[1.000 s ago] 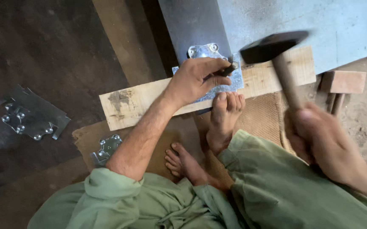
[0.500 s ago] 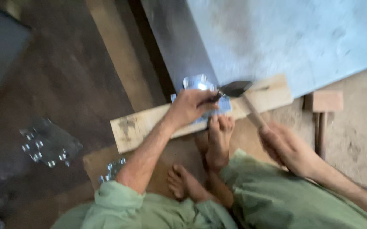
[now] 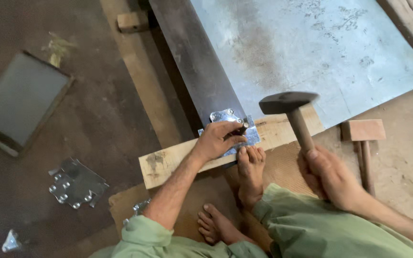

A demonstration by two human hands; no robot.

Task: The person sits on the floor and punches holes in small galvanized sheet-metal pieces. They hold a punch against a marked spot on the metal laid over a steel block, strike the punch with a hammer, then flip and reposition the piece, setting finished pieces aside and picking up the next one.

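We sit on a dark earthen floor (image 3: 96, 110), looking down at a wooden plank (image 3: 177, 160) that lies across a brown mat (image 3: 283, 167). A small shiny metal plate (image 3: 242, 131) rests on the plank, at the edge of a large grey metal sheet (image 3: 311, 52) that fills the upper right. Our left hand (image 3: 218, 141) presses on the plate, its grip narrow around a small dark punch (image 3: 241, 128) held at the fingertips. Our right hand (image 3: 333, 177) has its grip closed around the wooden handle of a hammer (image 3: 290, 110), whose dark head hangs above the plank, just right of the plate. One bare foot (image 3: 250, 169) holds the plank down beside the left hand; the other foot (image 3: 216, 227) lies on the mat. A wooden mallet (image 3: 364, 143) lies on the sandy ground at right. At left we see a pile of similar shiny plates (image 3: 75, 184), a flat grey tray (image 3: 20, 102), and, farther up, a small wooden block (image 3: 131, 21).
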